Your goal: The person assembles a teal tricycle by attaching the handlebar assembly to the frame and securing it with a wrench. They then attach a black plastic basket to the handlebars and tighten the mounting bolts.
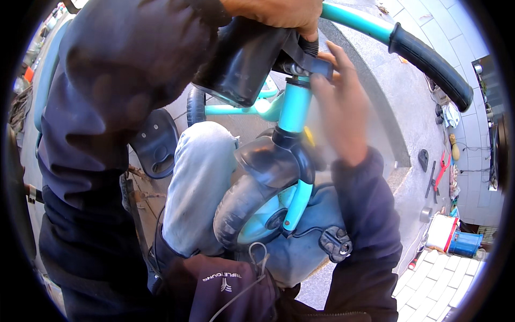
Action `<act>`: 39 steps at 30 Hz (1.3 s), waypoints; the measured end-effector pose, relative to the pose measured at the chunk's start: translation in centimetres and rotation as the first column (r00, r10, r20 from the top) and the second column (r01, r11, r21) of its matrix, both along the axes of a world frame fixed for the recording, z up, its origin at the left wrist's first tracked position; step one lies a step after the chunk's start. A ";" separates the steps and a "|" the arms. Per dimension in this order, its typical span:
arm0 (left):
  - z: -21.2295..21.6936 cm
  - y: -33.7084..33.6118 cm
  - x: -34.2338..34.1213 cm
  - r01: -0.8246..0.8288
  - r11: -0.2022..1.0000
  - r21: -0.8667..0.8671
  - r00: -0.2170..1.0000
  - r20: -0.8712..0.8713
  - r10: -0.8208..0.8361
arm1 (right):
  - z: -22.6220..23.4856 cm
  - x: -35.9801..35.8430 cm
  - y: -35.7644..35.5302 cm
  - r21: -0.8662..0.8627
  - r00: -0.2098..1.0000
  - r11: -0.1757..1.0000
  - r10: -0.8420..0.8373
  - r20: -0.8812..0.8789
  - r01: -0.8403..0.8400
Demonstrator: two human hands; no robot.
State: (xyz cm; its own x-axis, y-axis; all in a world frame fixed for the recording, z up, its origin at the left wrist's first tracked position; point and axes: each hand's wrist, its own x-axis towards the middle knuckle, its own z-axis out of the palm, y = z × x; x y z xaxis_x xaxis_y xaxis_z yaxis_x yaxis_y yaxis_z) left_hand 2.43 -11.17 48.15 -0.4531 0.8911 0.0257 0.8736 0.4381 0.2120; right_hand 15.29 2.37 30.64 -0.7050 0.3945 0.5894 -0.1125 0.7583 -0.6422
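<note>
A child's trike with a turquoise head tube (295, 107) stands upright between my knees, its black front wheel (236, 206) and fork toward me. A glossy black box-like part (241, 61) sits at the head of the stem. My left hand (279, 12) reaches over it, partly cut off by the upper edge, with fingertips closed on a black ribbed piece (309, 47) beside the turquoise handlebar (359, 22). Blurred by motion, my right hand (343, 102) pinches a black strap-like bracket (321, 67) at the stem top, near a metal bolt (295, 70).
The handlebar's black grip (432, 67) juts out to the right. A black trike seat (155, 144) lies left of my knee. Red-handled pliers (442, 170) lie on the stone ledge at right, near a blue container (464, 243). A black device (336, 244) rests on my right thigh.
</note>
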 end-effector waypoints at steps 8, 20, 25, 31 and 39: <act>-4.5 -3.5 -1.5 -0.057 0.896 0.440 0.992 0.126 0.001 | 0.2 -0.7 0.5 -0.068 0.999 0.997 0.038 0.034 -0.036; -24.3 -9.6 2.4 -0.335 0.572 0.749 0.896 0.441 -0.052 | -0.6 -0.7 0.8 -0.118 0.996 0.989 0.087 -0.001 -0.087; -25.6 -8.5 -0.9 -0.291 0.498 0.817 0.908 0.400 -0.126 | -0.8 -0.9 1.2 -0.138 0.993 0.984 0.109 -0.053 -0.115; -21.8 -6.2 -1.9 -0.049 0.458 0.887 0.963 0.164 -0.215 | -0.7 0.0 1.8 -0.092 0.996 0.993 0.063 -0.055 -0.068; -16.4 0.4 -0.4 0.177 0.295 0.939 0.977 -0.131 -0.167 | -0.3 1.0 3.6 -0.425 0.999 0.905 -0.007 -0.037 -0.009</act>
State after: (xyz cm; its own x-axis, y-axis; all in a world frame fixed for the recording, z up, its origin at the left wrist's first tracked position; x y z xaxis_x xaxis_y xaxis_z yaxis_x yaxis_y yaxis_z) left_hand 2.02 -10.77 31.76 -0.2884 0.3141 0.9045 0.9060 -0.2161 0.3639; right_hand 16.28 6.02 30.31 -0.6864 0.6127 0.3917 -0.1428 0.4145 -0.8988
